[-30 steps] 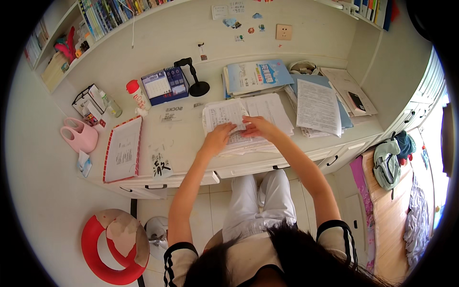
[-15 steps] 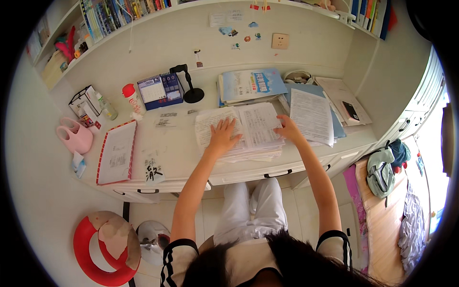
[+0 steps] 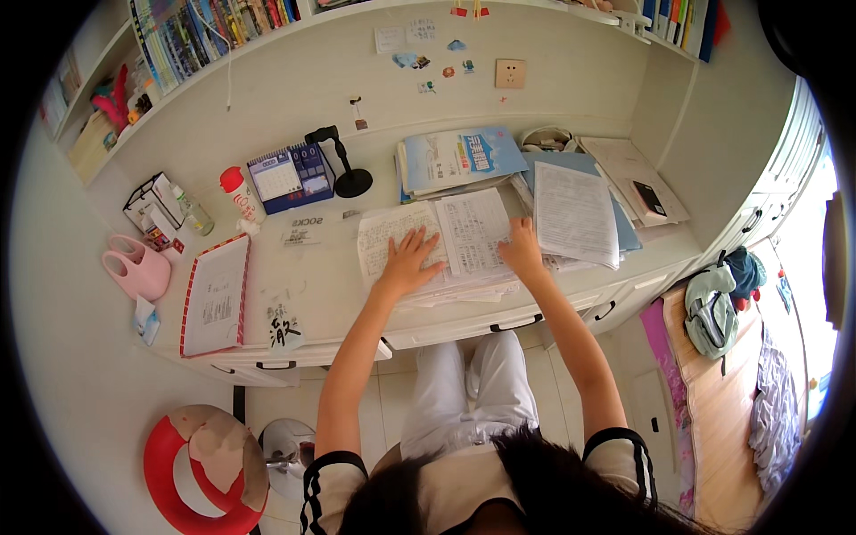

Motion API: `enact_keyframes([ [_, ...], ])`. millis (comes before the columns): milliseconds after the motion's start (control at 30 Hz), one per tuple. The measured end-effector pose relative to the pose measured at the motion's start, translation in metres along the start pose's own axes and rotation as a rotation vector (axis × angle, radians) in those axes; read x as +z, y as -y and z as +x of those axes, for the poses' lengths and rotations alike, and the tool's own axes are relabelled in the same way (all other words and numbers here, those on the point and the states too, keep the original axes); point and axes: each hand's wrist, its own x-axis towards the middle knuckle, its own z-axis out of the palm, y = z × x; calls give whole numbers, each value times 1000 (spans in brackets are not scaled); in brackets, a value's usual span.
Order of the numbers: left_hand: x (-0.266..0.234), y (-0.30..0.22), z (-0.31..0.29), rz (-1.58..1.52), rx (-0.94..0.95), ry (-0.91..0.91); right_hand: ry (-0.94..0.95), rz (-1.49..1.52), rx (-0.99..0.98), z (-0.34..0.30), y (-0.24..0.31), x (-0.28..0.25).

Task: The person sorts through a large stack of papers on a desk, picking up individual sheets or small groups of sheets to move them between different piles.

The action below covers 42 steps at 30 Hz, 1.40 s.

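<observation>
An open notebook (image 3: 470,218) with handwriting on both pages lies on a stack of papers (image 3: 477,295) near the desk's front edge. My left hand (image 3: 412,263) rests flat on its left page, fingers spread. At the right page's outer edge is my right hand (image 3: 522,248), its fingers bent and the thumb over the paper; it appears to pinch the page edge, though the fingertips are partly hidden. Printed sheets (image 3: 575,214) on a blue folder (image 3: 627,234) lie just right of that hand. Behind the notebook sits a pile of books with a light-blue cover (image 3: 464,156).
Left on the desk (image 3: 321,276) are a red-edged shallow tray (image 3: 216,299), a pink holder (image 3: 143,275), a red-capped bottle (image 3: 241,194), a desk calendar (image 3: 290,176) and a black stand (image 3: 353,183). A phone (image 3: 649,200) lies at right. Bookshelves (image 3: 214,45) hang above.
My right hand has shifted slightly left and inward over the right page, its fingers more bent. My left hand stays flat on the left page. The whole view has moved slightly.
</observation>
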Motion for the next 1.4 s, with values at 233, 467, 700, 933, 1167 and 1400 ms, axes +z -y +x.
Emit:
enact_keyframes([
  [233,10,-24,11,-75,201,-40,-63,-196,-340,-31,4,32],
  [467,2,-42,47,-209,175,-14,-232,-26,-278,-34,17,-35],
  [700,67,-133,151,-932,-238,70,-164,-330,-197,-51,-74,-88],
  [933,84,-170,145,-1155,-183,21,92,397,131,-95,-77,-90],
  [1167,58,-186,86,-1061,-115,-582,-94,1437,530,-71,-34,-59],
  [1400,-10,-114,40,-1618,-41,-667,-12,1456,249,-29,-3,-64],
])
